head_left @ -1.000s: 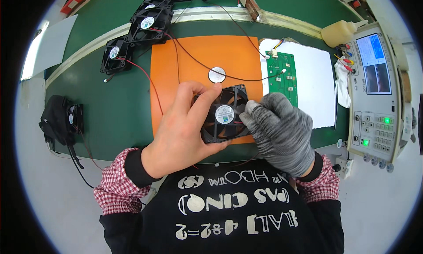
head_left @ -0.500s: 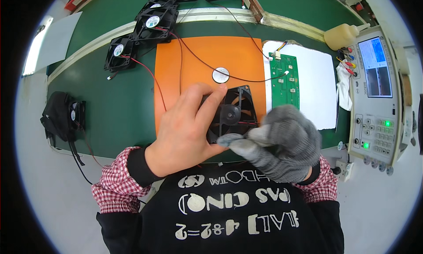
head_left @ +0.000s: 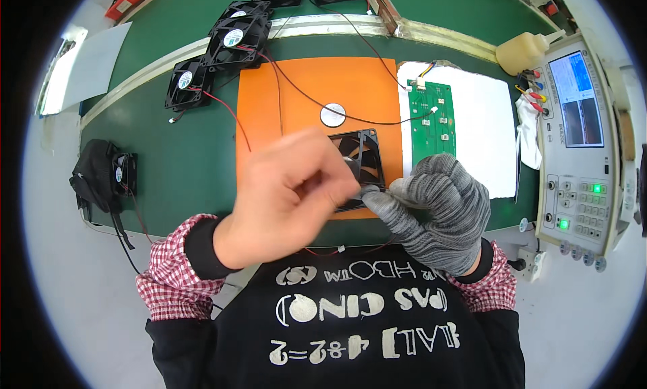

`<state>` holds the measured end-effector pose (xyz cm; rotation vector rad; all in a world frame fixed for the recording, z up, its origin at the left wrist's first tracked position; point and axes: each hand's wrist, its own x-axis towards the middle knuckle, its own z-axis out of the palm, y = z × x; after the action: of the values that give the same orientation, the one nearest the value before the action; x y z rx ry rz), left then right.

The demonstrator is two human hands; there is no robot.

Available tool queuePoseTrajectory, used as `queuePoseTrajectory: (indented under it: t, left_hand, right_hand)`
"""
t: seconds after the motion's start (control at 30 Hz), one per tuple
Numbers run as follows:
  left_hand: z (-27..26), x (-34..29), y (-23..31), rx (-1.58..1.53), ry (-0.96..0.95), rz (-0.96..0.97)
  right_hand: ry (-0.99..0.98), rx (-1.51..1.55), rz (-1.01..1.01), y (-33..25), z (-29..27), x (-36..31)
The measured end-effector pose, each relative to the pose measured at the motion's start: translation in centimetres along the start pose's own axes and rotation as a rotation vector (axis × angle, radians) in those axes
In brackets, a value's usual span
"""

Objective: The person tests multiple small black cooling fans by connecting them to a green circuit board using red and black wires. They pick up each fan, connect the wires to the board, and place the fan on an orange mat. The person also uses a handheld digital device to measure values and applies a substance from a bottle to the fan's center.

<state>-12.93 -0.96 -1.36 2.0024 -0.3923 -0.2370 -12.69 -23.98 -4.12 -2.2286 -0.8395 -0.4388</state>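
Note:
A black square cooling fan [head_left: 367,150] lies on an orange mat [head_left: 303,85] in front of me. My left hand [head_left: 286,193], bare and slightly blurred, is raised over the fan's left part, with thumb and fingertips brought together. Whatever they may pinch is hidden. My right hand [head_left: 438,210] wears a grey knitted glove. Its thumb and forefinger close at the fan's lower right edge, around what looks like the fan's thin wire. A red wire with a small white plug [head_left: 341,249] hangs at the table's front edge. Beyond the fan lies a round white disc [head_left: 333,115].
A green circuit board [head_left: 431,119] on a white sheet [head_left: 482,133] sits right of the mat. Several fans [head_left: 236,42] with loose wires stand back left. A test instrument [head_left: 579,153] and a yellowish bottle [head_left: 522,54] are at right; a black bag [head_left: 94,173] is far left.
My left hand has let go of the fan's frame and lifted, its fingers curling into a pinch. My right hand's fingertips have moved slightly right.

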Motion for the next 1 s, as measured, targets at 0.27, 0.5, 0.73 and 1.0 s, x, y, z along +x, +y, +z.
queuePoseTrajectory:
  t: [0.27, 0.5, 0.73, 1.0]
  left_hand:
    - [-0.6, 3.9, -2.2, 0.294, -0.072, 0.078]
    - [-1.7, 6.4, -1.1, 0.076, -0.321, -0.287]
    - [-1.4, 3.3, -2.7, 0.161, -0.062, 0.08]
    - [0.4, -0.3, -4.0, 0.298, 0.025, 0.236]
  right_hand:
    - [-0.123, 0.225, 0.038, 0.1, 1.9, -1.1]
    - [-0.185, 0.237, 0.013, 0.2, 2.0, -1.0]
    - [-0.169, 0.349, 0.036, 0.7, 0.3, 0.2]
    - [-0.264, 0.183, 0.198, 1.1, 0.1, 0.6]
